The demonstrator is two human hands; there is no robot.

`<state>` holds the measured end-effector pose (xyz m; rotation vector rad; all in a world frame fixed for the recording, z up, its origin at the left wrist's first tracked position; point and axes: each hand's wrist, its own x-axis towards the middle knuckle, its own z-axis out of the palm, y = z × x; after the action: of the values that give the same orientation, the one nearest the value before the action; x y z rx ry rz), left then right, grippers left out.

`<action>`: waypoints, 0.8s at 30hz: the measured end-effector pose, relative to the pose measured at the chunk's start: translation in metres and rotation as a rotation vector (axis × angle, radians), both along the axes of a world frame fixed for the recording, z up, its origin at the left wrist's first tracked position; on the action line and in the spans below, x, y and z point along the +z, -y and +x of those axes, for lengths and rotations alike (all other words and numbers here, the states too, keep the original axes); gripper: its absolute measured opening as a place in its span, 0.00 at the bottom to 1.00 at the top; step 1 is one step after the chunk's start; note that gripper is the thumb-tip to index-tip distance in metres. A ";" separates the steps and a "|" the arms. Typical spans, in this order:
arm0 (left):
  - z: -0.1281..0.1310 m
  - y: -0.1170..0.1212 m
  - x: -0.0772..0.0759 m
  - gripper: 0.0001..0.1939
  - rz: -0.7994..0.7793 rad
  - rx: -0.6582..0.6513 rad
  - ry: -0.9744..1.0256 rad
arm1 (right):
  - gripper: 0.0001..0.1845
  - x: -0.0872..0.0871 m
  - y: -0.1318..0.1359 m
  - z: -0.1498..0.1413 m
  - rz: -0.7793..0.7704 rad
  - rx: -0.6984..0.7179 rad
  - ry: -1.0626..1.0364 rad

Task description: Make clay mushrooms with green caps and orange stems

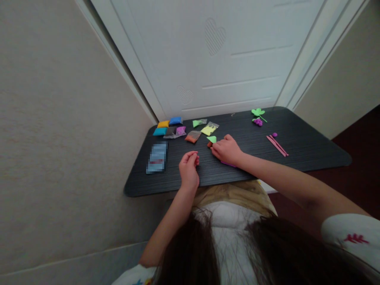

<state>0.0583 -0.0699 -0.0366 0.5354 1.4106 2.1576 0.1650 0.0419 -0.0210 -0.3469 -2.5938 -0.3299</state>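
Note:
My right hand rests over the dark table with its fingers curled against a small brown clay piece. A light green clay leaf shape sits at the top of that piece. Under the right hand a purple edge shows; the rest of it is covered. My left hand is held near the table's front edge, thumb and fingers pinched together. Whatever lies between those fingertips is too small to make out. Nearest beyond the hands is a clear bag of orange-brown clay.
Bags of yellow-green clay and green clay lie behind, with several coloured packs at left. A blurred blue packet is front left. Rightward are pink tools, a purple ball, purple clay grapes and a green clover shape.

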 end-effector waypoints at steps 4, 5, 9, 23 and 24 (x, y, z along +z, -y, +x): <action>0.000 0.000 0.000 0.06 0.002 0.007 -0.033 | 0.17 -0.002 0.015 0.000 0.020 0.157 0.040; 0.000 0.000 0.000 0.06 0.002 0.010 -0.042 | 0.17 -0.002 0.017 -0.001 0.024 0.188 0.048; 0.001 0.000 0.001 0.06 0.001 0.008 -0.023 | 0.17 0.001 0.007 -0.002 0.013 0.090 0.038; 0.000 0.000 0.000 0.05 0.025 -0.008 0.014 | 0.16 -0.001 0.000 -0.001 0.001 0.030 -0.004; 0.000 0.000 0.000 0.05 0.023 -0.009 0.009 | 0.16 -0.001 0.004 -0.001 0.002 0.045 -0.007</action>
<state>0.0587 -0.0696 -0.0364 0.5388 1.3778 2.1688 0.1644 0.0384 -0.0224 -0.2878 -2.5900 -0.3142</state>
